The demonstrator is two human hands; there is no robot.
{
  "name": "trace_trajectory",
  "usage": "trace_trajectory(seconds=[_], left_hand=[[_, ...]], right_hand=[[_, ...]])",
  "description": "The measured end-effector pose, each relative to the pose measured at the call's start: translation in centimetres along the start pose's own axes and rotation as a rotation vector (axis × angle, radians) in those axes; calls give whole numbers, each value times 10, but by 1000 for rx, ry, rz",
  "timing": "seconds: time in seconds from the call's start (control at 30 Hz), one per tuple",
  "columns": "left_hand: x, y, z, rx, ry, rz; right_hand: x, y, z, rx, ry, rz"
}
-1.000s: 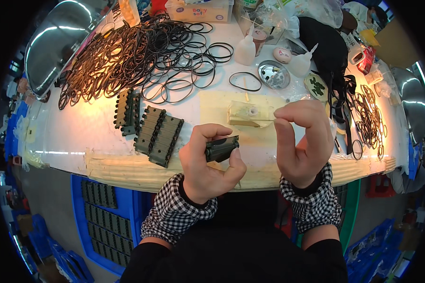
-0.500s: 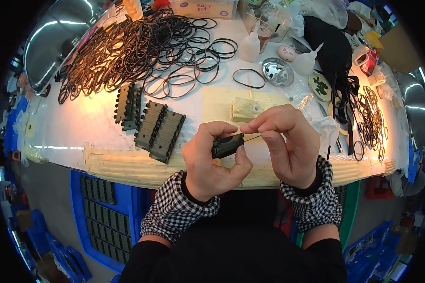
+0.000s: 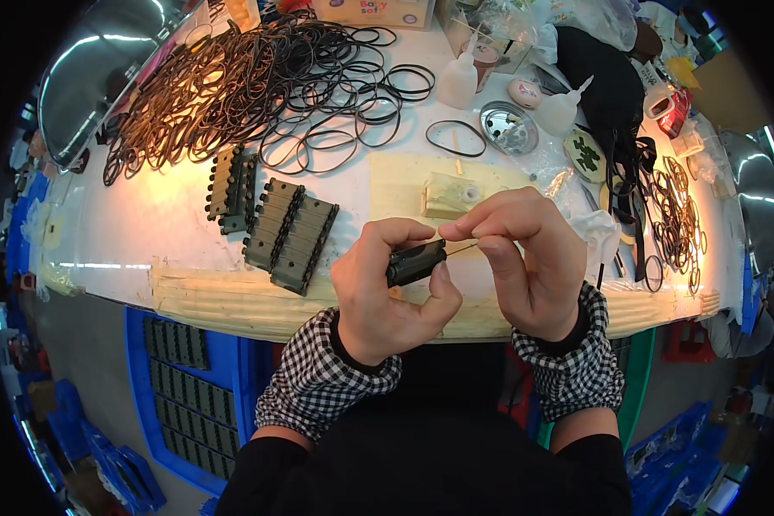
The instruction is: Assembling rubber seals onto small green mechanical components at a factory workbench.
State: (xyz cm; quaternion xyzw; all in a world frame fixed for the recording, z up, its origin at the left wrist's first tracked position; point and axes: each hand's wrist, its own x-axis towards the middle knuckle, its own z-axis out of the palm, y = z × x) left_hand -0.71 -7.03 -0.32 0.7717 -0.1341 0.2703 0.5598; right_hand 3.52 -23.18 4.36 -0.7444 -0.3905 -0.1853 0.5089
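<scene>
Between the thumb and fingers of my left hand (image 3: 383, 292) is a small dark green moulded part (image 3: 415, 263), held above the table's near edge. My right hand (image 3: 529, 258) pinches a thin needle-like rod (image 3: 463, 248) between thumb and fingertips. The rod's other end meets the right end of the green part; whether it goes inside cannot be made out. Just beyond my hands lies a pale tape-wrapped block (image 3: 450, 196) with a round hole. To the left, dark green ribbed parts (image 3: 291, 236) lie side by side in rows.
A large heap of black rubber rings (image 3: 258, 90) covers the back left. White squeeze bottles (image 3: 457, 82) and a round metal dish (image 3: 508, 129) of small pieces stand at the back. More rings (image 3: 678, 224) lie right. Below the table, a blue tray (image 3: 138, 361) holds green parts.
Both hands keep nearly the same hold and place. The view has shifted very slightly; nothing has been let go or taken up.
</scene>
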Motion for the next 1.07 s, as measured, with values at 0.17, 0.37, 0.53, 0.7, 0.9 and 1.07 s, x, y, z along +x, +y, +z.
trace_trajectory(seconds=[0.17, 0.37, 0.53, 0.7, 0.9, 1.07], left_hand=[[0, 1, -2, 5, 2, 14], [-2, -3, -5, -74, 11, -17], [0, -3, 0, -204, 72, -14], [-4, -1, 2, -399, 111, -49], [-5, -5, -4, -1078, -55, -264], [-19, -11, 1, -1599, -114, -551]], right_hand=[[-4, 3, 8, 55, 214, 176], [5, 25, 4, -564, 144, 5], [8, 18, 6, -579, 97, 47], [15, -21, -5, -340, 4, 123], [-5, -51, 7, -184, -22, 191], [-21, -53, 17, 6, -25, 304]])
